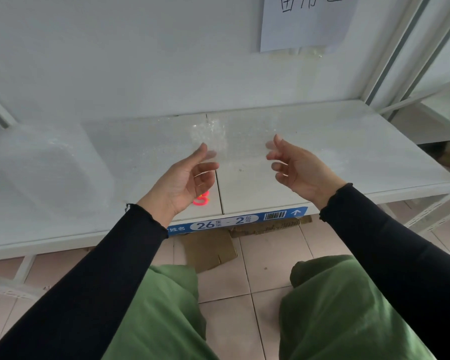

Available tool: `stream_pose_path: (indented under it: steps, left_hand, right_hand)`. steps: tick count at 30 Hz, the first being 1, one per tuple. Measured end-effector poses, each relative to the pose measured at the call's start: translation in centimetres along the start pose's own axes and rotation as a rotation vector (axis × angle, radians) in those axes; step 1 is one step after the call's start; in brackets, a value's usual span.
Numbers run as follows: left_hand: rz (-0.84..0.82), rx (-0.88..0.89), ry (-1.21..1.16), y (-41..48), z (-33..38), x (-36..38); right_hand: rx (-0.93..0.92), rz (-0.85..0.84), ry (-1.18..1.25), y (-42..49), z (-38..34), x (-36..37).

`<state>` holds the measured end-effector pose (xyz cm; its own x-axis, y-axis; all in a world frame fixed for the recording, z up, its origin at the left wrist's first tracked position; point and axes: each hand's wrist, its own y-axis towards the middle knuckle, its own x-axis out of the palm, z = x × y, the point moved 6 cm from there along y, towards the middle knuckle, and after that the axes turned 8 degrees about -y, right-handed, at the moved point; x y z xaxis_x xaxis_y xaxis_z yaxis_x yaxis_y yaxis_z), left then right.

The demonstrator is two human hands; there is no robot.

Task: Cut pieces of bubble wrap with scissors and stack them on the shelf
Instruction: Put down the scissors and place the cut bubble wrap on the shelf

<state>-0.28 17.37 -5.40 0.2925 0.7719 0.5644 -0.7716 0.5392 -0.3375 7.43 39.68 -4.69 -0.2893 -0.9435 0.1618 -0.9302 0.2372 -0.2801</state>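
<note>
A clear bubble wrap piece [240,141] stretches between my hands just above the white shelf [348,157]; it is nearly see-through and glints near its top middle. My left hand [182,180] pinches its left edge between thumb and forefinger. On the opposite edge, my right hand [296,167] pinches it the same way. The wrap blurs both sets of fingertips. Scissors with pink handles [202,200] lie on the shelf under my left hand, mostly hidden by it. A big roll of bubble wrap [44,172] rests on the shelf at the left.
The shelf's front edge carries a blue label [238,220] reading 26-2. A paper sign [307,22] hangs on the back wall. Metal shelf posts [400,53] rise at the right. Cardboard scraps [208,249] lie on the tiled floor by my knees.
</note>
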Motion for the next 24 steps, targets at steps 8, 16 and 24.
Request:
stream_pose_path:
  steps: [8, 16, 24]
  left_hand:
    - [0.144, 0.146, 0.269, 0.1, 0.1, 0.0]
    - [0.11, 0.156, 0.243, 0.5, 0.5, 0.0]
    - [0.054, 0.23, 0.292, 0.7, 1.2, 0.5]
  right_hand:
    - [-0.185, 0.19, -0.137, -0.4, -1.4, -0.7]
    - [-0.226, 0.208, -0.102, 0.0, -1.4, -1.3]
    - [-0.297, 0.105, -0.202, -0.2, -2.2, -1.3]
